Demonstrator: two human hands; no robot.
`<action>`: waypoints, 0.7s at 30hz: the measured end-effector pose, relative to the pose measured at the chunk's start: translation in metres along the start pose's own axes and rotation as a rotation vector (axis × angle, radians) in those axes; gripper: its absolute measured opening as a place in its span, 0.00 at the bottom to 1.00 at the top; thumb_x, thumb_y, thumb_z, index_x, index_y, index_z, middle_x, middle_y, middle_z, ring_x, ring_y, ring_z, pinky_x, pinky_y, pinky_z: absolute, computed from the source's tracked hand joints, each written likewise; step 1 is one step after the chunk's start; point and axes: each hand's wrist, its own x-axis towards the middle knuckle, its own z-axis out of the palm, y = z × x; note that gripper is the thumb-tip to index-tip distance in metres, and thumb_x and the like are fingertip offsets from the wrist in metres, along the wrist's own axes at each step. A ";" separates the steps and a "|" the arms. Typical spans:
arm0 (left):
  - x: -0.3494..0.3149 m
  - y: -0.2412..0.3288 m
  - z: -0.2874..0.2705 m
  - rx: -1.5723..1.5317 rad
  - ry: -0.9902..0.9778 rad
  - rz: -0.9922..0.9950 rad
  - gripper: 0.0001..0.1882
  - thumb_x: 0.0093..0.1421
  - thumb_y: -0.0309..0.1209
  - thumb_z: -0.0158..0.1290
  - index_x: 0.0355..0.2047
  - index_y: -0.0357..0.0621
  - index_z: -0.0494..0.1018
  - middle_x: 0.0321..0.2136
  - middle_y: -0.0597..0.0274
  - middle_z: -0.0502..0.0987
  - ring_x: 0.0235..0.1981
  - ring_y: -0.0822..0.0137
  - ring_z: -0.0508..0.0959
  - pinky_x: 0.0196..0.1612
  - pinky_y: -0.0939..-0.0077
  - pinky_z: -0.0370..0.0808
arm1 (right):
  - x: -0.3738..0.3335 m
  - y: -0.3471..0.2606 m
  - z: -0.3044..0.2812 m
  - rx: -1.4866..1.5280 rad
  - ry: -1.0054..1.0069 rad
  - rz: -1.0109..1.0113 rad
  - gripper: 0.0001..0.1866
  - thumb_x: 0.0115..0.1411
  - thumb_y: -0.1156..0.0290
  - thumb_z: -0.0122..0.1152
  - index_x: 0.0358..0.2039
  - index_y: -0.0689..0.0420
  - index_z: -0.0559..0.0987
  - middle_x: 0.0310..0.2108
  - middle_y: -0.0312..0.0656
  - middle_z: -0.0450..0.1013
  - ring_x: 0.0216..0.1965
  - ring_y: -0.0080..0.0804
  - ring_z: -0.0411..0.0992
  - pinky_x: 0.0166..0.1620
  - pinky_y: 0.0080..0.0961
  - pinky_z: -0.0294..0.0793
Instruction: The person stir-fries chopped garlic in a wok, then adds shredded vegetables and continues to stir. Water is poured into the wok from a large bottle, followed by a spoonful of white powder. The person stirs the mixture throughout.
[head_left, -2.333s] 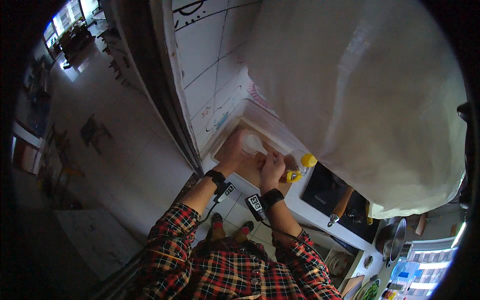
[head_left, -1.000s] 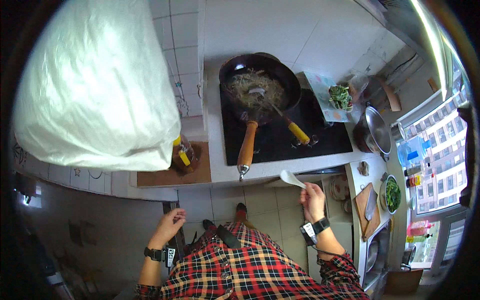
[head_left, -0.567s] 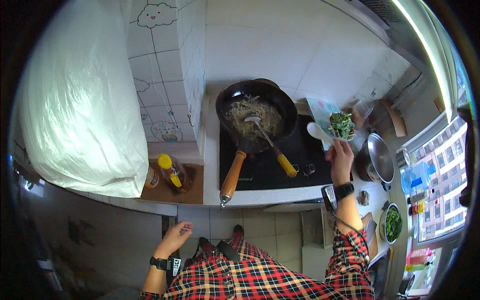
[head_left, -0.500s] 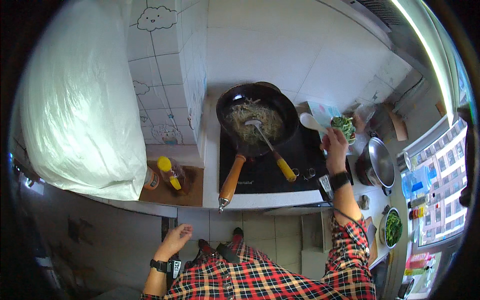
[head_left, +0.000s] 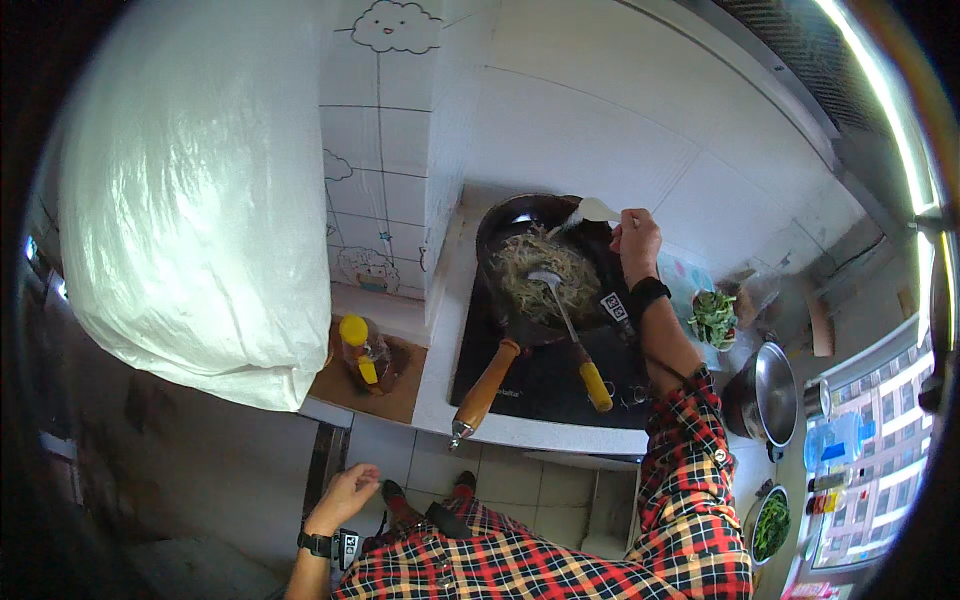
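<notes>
My right hand (head_left: pixel 638 238) is closed around the handle of a white spoon (head_left: pixel 598 209). The spoon is tilted over the far right rim of a black wok (head_left: pixel 502 222), and a pale streak shows below its bowl. Pale shredded food (head_left: pixel 548 262) fills the bottom of the wok. Lying in it is a spatula (head_left: pixel 594 385), its yellow-ended handle resting across the near rim. The wok's wooden handle (head_left: pixel 486 390) points toward me. Down by my body, my left hand (head_left: pixel 350 490) hangs empty with loosely bent fingers.
The wok stands on a black cooktop (head_left: pixel 530 405). To its right are a dish of chopped greens (head_left: pixel 712 318), a metal pot (head_left: pixel 775 395) and a bowl of green vegetables (head_left: pixel 770 528). At left stand a yellow-capped bottle (head_left: pixel 354 330) and a large white plastic-covered object (head_left: pixel 190 230).
My right hand has carried the spoon left from beside the greens to above the wok's far right rim, and the spoon now tips. My view has shifted; the left hand stays low and empty.
</notes>
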 end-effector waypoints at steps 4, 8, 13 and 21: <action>0.005 -0.002 0.000 -0.006 0.020 0.009 0.16 0.61 0.27 0.55 0.49 0.37 0.73 0.41 0.57 0.81 0.42 0.66 0.80 0.47 0.72 0.76 | 0.012 0.009 0.004 -0.048 0.022 -0.020 0.10 0.66 0.68 0.53 0.36 0.62 0.76 0.18 0.38 0.71 0.14 0.23 0.68 0.17 0.23 0.68; 0.008 0.000 -0.002 -0.037 0.024 0.022 0.16 0.61 0.27 0.55 0.49 0.37 0.73 0.41 0.57 0.81 0.42 0.66 0.80 0.47 0.72 0.76 | 0.017 0.019 -0.007 -0.058 0.070 -0.005 0.10 0.66 0.67 0.53 0.35 0.62 0.76 0.18 0.39 0.72 0.14 0.24 0.69 0.18 0.24 0.69; 0.014 0.001 -0.007 -0.018 -0.013 0.042 0.17 0.61 0.28 0.55 0.49 0.36 0.72 0.42 0.52 0.79 0.44 0.60 0.80 0.48 0.69 0.76 | 0.015 0.030 -0.031 -0.199 0.110 -0.076 0.10 0.66 0.68 0.54 0.34 0.62 0.76 0.19 0.41 0.73 0.16 0.26 0.72 0.18 0.25 0.70; 0.036 0.013 -0.015 0.006 -0.094 0.073 0.17 0.62 0.30 0.54 0.49 0.36 0.71 0.43 0.51 0.79 0.45 0.59 0.79 0.49 0.68 0.75 | -0.002 0.035 -0.064 -0.009 0.089 0.080 0.10 0.65 0.68 0.55 0.37 0.63 0.76 0.19 0.37 0.70 0.16 0.23 0.66 0.20 0.22 0.65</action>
